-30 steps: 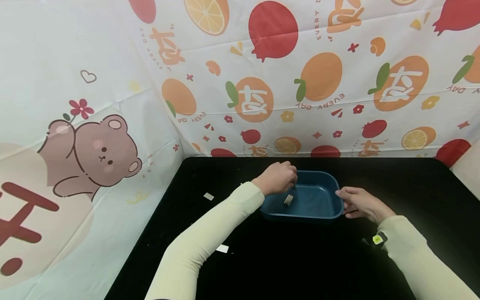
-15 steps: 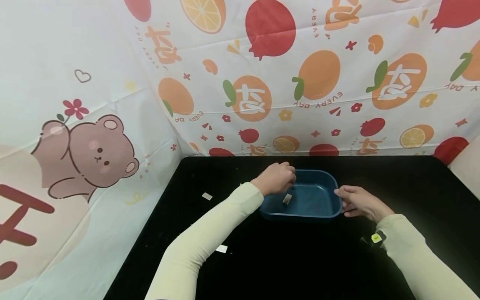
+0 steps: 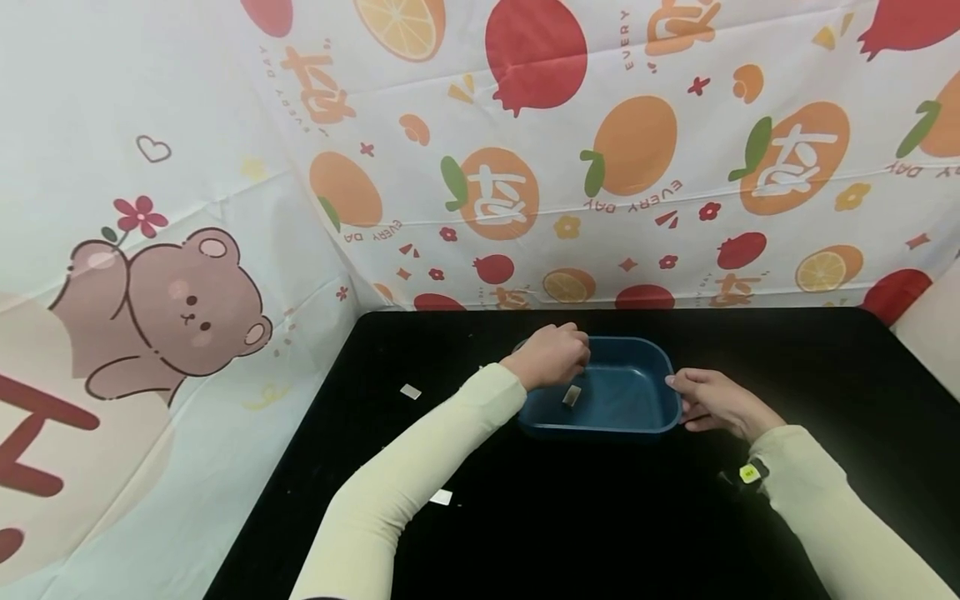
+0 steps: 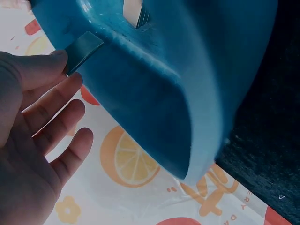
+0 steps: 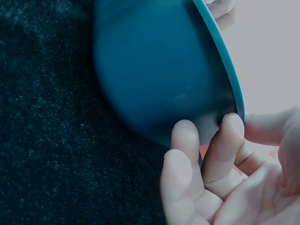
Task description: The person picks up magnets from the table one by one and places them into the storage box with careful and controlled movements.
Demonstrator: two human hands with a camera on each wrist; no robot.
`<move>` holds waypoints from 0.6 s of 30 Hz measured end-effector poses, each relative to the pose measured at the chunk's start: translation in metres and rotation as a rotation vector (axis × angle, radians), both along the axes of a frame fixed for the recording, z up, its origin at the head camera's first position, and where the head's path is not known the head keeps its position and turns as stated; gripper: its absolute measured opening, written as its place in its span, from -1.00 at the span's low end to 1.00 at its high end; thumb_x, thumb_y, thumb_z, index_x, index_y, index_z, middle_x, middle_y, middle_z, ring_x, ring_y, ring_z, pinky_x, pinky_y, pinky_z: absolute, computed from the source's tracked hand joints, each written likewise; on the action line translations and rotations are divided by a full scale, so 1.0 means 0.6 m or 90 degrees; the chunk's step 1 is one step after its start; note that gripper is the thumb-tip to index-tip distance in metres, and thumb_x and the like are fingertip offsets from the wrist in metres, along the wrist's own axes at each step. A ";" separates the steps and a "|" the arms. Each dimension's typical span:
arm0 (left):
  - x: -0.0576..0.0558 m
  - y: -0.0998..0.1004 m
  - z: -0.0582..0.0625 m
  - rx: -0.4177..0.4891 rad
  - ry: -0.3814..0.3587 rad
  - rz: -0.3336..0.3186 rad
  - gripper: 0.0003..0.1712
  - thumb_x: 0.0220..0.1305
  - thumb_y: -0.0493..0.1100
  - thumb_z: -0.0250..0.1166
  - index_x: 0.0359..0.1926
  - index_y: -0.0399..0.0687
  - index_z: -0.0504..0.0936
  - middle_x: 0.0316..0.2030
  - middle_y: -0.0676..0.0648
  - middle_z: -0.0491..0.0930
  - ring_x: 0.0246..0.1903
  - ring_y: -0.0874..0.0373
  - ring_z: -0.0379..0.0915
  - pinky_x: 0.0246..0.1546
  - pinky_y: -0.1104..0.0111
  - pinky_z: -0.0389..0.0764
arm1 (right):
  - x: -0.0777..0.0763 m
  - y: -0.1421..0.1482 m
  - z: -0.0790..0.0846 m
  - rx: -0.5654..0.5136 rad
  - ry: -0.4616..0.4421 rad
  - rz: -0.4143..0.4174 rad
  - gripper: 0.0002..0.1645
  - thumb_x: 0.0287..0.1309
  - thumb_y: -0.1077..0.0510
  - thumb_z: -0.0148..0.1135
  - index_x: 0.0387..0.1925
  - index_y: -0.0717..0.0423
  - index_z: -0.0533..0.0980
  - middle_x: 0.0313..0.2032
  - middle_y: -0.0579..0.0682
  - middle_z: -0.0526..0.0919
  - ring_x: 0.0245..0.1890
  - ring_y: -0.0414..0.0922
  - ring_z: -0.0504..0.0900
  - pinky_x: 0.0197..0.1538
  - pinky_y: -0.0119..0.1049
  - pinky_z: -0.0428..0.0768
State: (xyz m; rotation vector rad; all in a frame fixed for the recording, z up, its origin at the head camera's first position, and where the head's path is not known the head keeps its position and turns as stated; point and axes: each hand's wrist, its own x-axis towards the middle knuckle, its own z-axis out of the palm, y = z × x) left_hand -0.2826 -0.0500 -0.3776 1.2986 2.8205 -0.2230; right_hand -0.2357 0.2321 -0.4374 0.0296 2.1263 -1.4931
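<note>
At the right end of the blue plastic basin [image 3: 632, 393], the right hand [image 3: 722, 404] grips its rim [image 5: 231, 70] as a second ago, while past a small block [image 3: 572, 397] lying inside, the left hand [image 3: 551, 357], likewise unmoved, pinches over the basin a grey block [image 4: 85, 48] that only the left wrist view shows.

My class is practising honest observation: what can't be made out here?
Head: held piece, behind left hand.
Head: nearer white piece, left end apparently behind left sleeve.
Head: yellow tag, any writing too small.
Left wrist: loose piece in the tray, cut off by top edge.
Right wrist: tray, cut off by top edge.
</note>
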 end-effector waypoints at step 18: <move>-0.004 0.000 -0.008 -0.001 -0.026 0.004 -0.77 0.38 -0.07 0.26 -0.04 0.08 0.76 0.03 0.04 0.65 0.03 0.13 0.46 -0.06 0.32 0.57 | -0.001 0.001 0.002 -0.005 -0.003 -0.003 -0.64 0.48 -0.15 -0.05 -0.29 0.00 0.45 -0.50 -0.15 0.48 -0.41 -0.17 0.65 -0.27 -0.30 0.71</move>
